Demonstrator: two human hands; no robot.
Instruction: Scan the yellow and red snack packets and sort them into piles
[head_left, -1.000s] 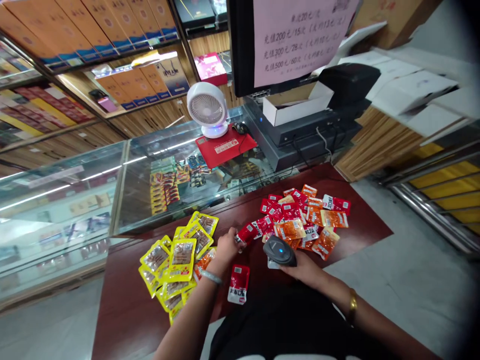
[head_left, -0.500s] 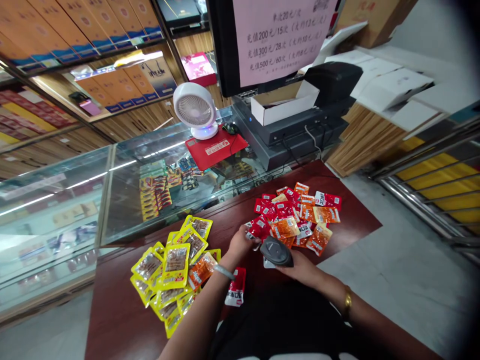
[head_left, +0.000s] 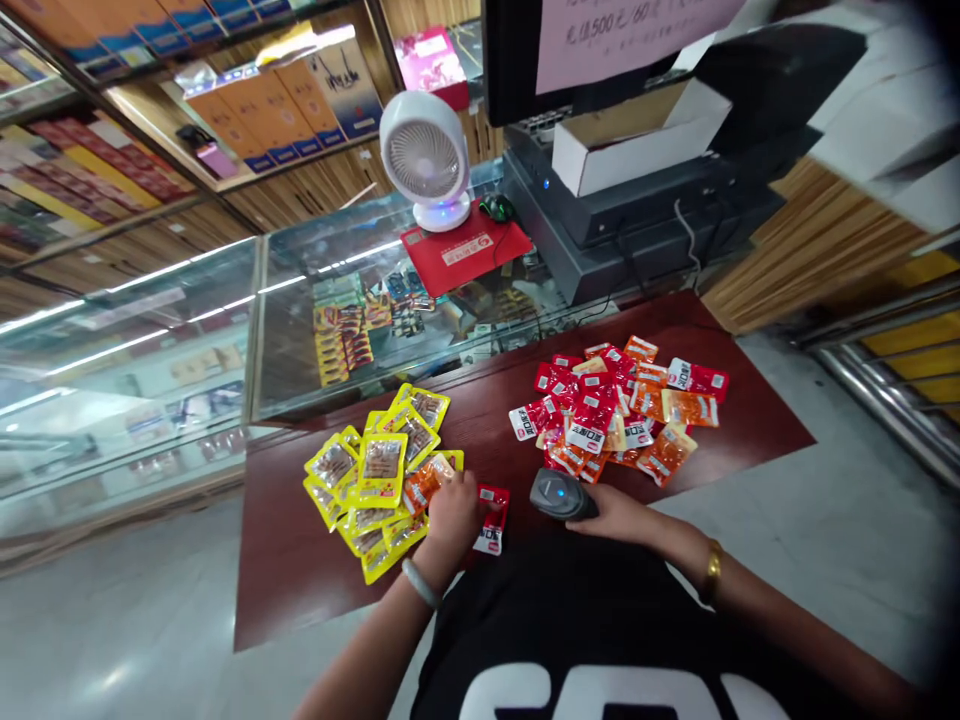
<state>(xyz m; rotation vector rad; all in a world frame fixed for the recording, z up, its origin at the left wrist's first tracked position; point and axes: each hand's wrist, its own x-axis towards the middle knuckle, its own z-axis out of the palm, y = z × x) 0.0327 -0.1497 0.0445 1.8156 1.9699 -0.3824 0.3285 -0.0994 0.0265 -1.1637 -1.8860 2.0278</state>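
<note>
My left hand (head_left: pixel 454 515), with a pale bangle at the wrist, reaches over the right edge of a pile of yellow-edged snack packets (head_left: pixel 382 470). Its fingers are at the end of an orange snack packet (head_left: pixel 425 485) lying on that pile, and the thumb stands apart toward a red-and-white snack packet (head_left: pixel 492 520) on the table. My right hand (head_left: pixel 619 515) is closed around a dark grey handheld barcode scanner (head_left: pixel 559 493), which shows a small blue light. Beyond the scanner lies a heap of red and orange snack packets (head_left: pixel 600 405).
The dark red tabletop (head_left: pixel 292 570) adjoins a glass display counter (head_left: pixel 289 370). On the counter are a white fan (head_left: pixel 426 155), a red mat (head_left: pixel 457 255), a mouse (head_left: pixel 495 207) and a monitor (head_left: pixel 510 70). An open white box (head_left: pixel 637 145) sits on dark equipment.
My left hand has left the red packet at the heap and moved left to the orange packet. The right hand keeps the scanner, now lit blue. The view has tilted down.
</note>
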